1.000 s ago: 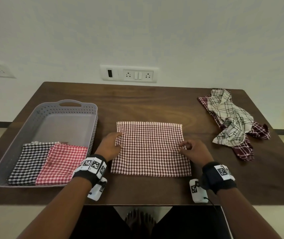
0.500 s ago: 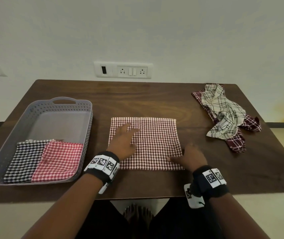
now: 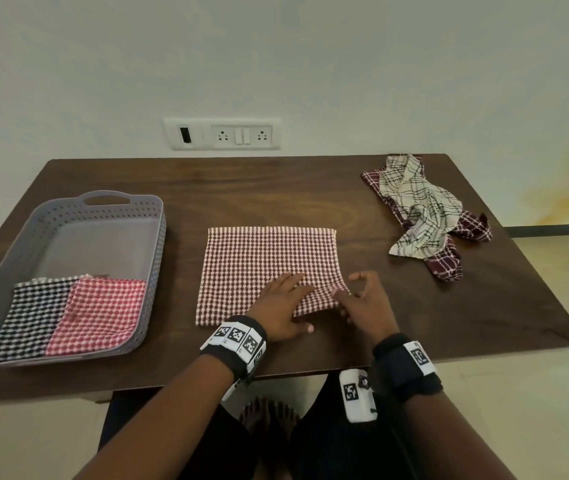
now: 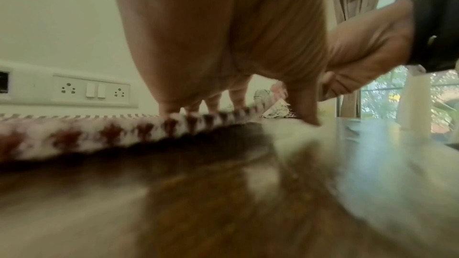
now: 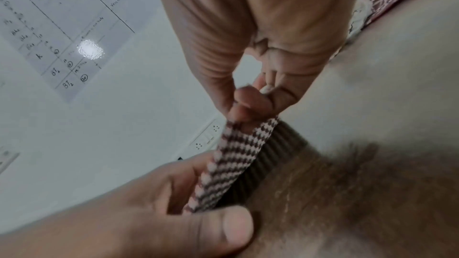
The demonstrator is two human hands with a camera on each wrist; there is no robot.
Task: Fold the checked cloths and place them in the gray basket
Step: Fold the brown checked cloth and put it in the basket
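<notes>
A maroon-and-white checked cloth lies flat, folded, in the middle of the table. My left hand presses straight fingers onto its front right part, thumb on the wood beside the edge. My right hand pinches the cloth's front right corner and holds it slightly raised; the right wrist view shows thumb and forefinger on the cloth. In the left wrist view my fingertips stand on the cloth's edge. The gray basket at left holds a folded black checked cloth and a folded red one.
A crumpled pile of a cream plaid cloth and a dark maroon plaid cloth lies at the back right of the wooden table. A wall with a socket panel stands behind the table.
My left hand slid from the cloth's left side to its front right part. My right hand went from resting on the front right corner to pinching and lifting it.
</notes>
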